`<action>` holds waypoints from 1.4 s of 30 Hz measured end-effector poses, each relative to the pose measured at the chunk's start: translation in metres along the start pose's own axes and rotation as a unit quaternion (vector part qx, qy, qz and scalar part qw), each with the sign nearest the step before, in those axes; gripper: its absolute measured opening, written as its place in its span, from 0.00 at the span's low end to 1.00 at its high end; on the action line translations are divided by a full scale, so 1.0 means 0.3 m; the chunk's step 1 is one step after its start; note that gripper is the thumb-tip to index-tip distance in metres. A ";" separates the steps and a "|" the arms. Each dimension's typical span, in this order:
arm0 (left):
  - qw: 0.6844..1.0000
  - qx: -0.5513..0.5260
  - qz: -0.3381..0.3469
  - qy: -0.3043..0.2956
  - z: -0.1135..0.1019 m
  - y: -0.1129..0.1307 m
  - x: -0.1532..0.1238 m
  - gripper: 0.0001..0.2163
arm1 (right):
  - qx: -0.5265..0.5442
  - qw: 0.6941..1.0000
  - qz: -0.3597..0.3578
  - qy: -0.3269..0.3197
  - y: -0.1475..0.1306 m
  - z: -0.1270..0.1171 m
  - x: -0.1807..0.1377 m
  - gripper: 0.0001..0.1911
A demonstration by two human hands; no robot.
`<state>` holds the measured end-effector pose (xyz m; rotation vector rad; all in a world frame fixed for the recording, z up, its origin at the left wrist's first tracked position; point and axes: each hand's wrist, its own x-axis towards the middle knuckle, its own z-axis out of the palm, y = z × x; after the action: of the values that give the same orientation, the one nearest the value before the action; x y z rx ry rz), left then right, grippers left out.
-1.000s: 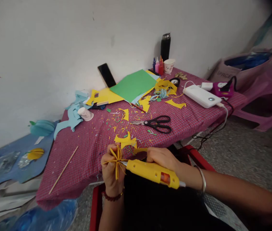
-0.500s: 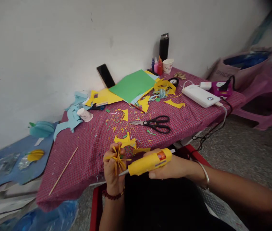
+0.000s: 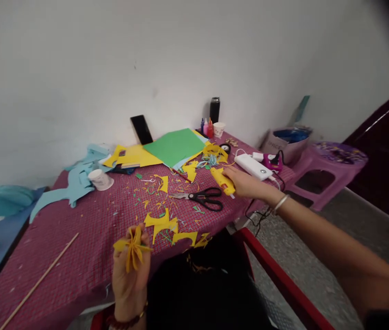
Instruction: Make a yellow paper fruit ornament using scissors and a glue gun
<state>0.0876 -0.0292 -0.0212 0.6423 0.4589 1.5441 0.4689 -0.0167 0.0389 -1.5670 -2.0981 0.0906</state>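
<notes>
My left hand (image 3: pixel 130 275) is closed on a small yellow paper flower (image 3: pixel 133 249) of thin strips, held up near the front edge of the red checked table (image 3: pixel 94 224). My right hand (image 3: pixel 245 183) is stretched out over the table's right part, its fingers round the yellow glue gun (image 3: pixel 222 180), which lies low on or just above the cloth beside the black scissors (image 3: pixel 203 198). Yellow paper cut-offs (image 3: pixel 161 223) lie between the two hands.
Green paper sheet (image 3: pixel 175 145), yellow sheets, a white power bank (image 3: pixel 252 166), paint bottles (image 3: pixel 206 127), a black flask (image 3: pixel 214 109), a phone (image 3: pixel 141 129) against the wall, a paper cup (image 3: pixel 100 179), blue paper strips, a wooden stick (image 3: pixel 39 280). A purple stool (image 3: pixel 328 169) stands right. A red chair frame (image 3: pixel 280 279) is below.
My right hand has carried the glue gun away from the flower, out to the table by the scissors. The left hand keeps the flower. The camera has swung and lifted.
</notes>
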 end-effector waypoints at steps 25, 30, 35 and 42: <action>0.997 0.063 0.045 -0.007 0.082 0.036 -0.070 0.06 | 0.330 0.931 -0.145 0.056 -0.751 0.212 0.015 0.07; 0.971 0.210 0.094 -0.060 0.078 0.060 -0.087 0.04 | 0.384 0.907 -0.150 0.092 -0.739 0.232 0.036 0.05; 0.879 0.441 0.169 -0.074 0.083 0.114 -0.110 0.03 | 0.344 0.922 -0.165 0.063 -0.720 0.221 0.029 0.05; 0.881 0.436 0.158 -0.089 0.100 0.117 -0.117 0.03 | 0.379 0.910 -0.145 0.082 -0.695 0.234 0.017 0.07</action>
<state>0.0803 -0.0695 0.0198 1.6085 0.9599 1.5155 0.2544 -0.0636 0.0528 -0.7642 -1.8067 0.5720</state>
